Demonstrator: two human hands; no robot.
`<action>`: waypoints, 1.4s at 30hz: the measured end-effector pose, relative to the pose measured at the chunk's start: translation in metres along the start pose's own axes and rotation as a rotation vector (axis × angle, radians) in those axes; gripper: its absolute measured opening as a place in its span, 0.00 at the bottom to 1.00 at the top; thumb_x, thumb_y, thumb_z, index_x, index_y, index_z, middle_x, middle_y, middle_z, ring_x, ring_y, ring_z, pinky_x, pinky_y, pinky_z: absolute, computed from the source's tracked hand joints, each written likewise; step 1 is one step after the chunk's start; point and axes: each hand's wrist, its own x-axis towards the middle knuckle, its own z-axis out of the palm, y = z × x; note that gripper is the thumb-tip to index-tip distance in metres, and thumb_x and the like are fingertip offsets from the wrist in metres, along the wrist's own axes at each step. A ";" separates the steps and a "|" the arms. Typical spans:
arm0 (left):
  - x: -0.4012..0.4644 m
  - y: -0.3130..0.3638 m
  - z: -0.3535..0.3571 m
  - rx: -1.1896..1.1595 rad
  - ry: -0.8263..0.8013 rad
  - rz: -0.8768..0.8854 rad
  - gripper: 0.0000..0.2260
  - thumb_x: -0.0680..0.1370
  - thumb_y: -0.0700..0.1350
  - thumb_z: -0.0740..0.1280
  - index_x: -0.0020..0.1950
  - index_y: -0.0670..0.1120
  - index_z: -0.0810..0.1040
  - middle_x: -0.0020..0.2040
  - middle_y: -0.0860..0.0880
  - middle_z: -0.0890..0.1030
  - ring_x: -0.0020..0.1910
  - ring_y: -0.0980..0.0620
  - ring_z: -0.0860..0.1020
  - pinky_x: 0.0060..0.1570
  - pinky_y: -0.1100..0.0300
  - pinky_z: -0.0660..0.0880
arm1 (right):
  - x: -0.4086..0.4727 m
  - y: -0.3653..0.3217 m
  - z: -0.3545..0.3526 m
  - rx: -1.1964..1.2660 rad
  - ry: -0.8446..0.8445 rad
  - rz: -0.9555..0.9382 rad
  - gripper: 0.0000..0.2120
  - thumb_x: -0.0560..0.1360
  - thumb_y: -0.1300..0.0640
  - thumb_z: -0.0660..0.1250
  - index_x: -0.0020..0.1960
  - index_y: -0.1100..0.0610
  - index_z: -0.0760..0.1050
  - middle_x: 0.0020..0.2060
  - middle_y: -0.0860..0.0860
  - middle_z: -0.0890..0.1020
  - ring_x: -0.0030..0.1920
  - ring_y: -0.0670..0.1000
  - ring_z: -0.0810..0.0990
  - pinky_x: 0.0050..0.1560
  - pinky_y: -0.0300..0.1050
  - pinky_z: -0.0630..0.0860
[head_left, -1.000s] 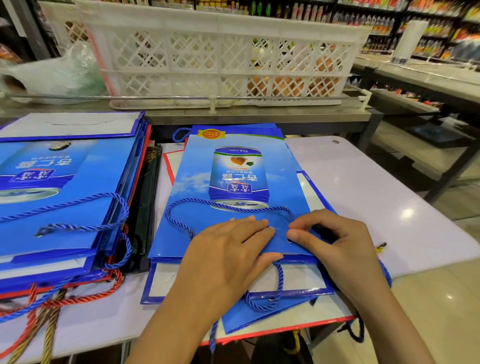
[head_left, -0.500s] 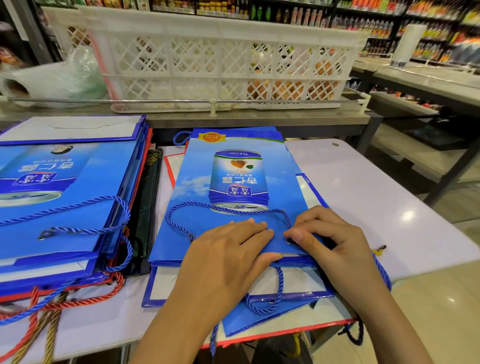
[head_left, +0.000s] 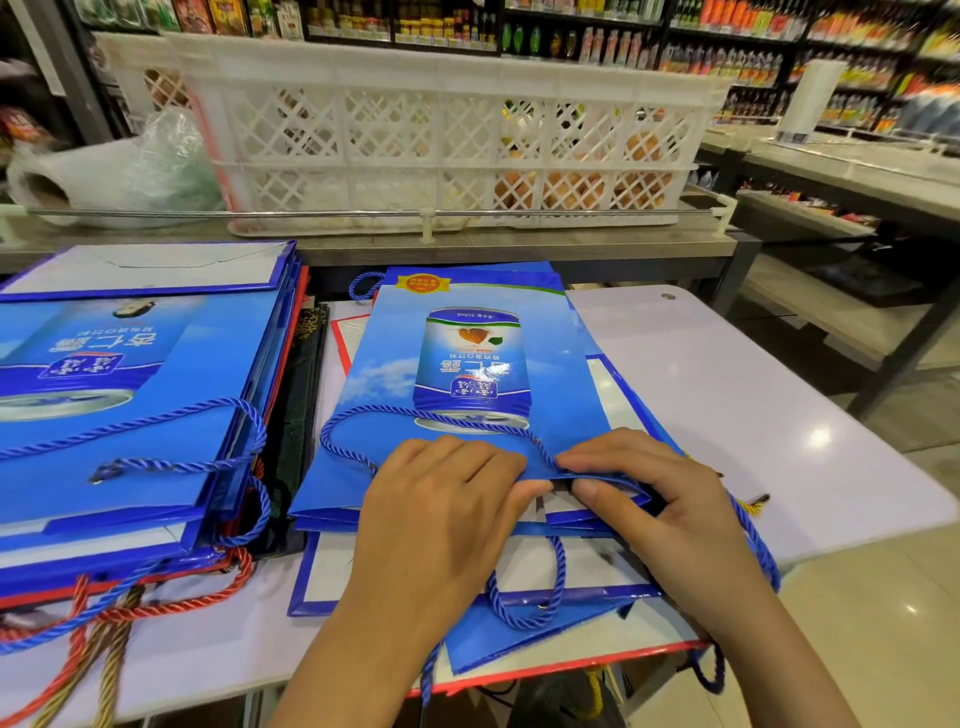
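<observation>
**Opening the mouth of the top bag**

Head view. The bag (head_left: 467, 364) lies flat on a small pile in the middle of the table (head_left: 753, 415), its mouth toward the person. The left hand (head_left: 447, 509) presses flat on the near edge, fingers straight, thumb at the gap. The right hand (head_left: 649, 499) pinches the upper lip, fingers above and thumb beneath, raising it slightly. To part the layers cleanly, hold the lower layer down, lift only the upper one, and keep the rope handle (head_left: 332, 441) clear of the fingers. A taller stack of bags (head_left: 130, 389) lies to the left; a white crate (head_left: 441, 130) stands behind.
</observation>
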 end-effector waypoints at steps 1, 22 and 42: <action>0.001 0.000 0.001 -0.004 -0.008 0.006 0.21 0.81 0.56 0.54 0.42 0.48 0.82 0.36 0.52 0.81 0.35 0.50 0.80 0.40 0.58 0.67 | 0.000 0.000 0.001 0.001 0.003 0.001 0.11 0.72 0.44 0.64 0.49 0.45 0.82 0.48 0.38 0.82 0.54 0.42 0.79 0.54 0.33 0.73; 0.025 0.004 0.013 -0.129 -0.270 0.002 0.19 0.65 0.38 0.67 0.53 0.54 0.81 0.40 0.54 0.76 0.37 0.50 0.76 0.31 0.57 0.74 | -0.003 -0.001 0.001 0.221 0.265 0.189 0.09 0.71 0.64 0.71 0.43 0.58 0.71 0.43 0.45 0.84 0.49 0.46 0.82 0.46 0.32 0.76; 0.019 0.019 0.015 -0.079 -0.196 -0.109 0.20 0.69 0.39 0.64 0.57 0.53 0.81 0.44 0.53 0.78 0.40 0.49 0.76 0.36 0.60 0.66 | -0.004 0.010 0.014 -0.336 0.447 -0.011 0.06 0.71 0.56 0.69 0.43 0.57 0.83 0.51 0.49 0.80 0.55 0.46 0.73 0.54 0.23 0.65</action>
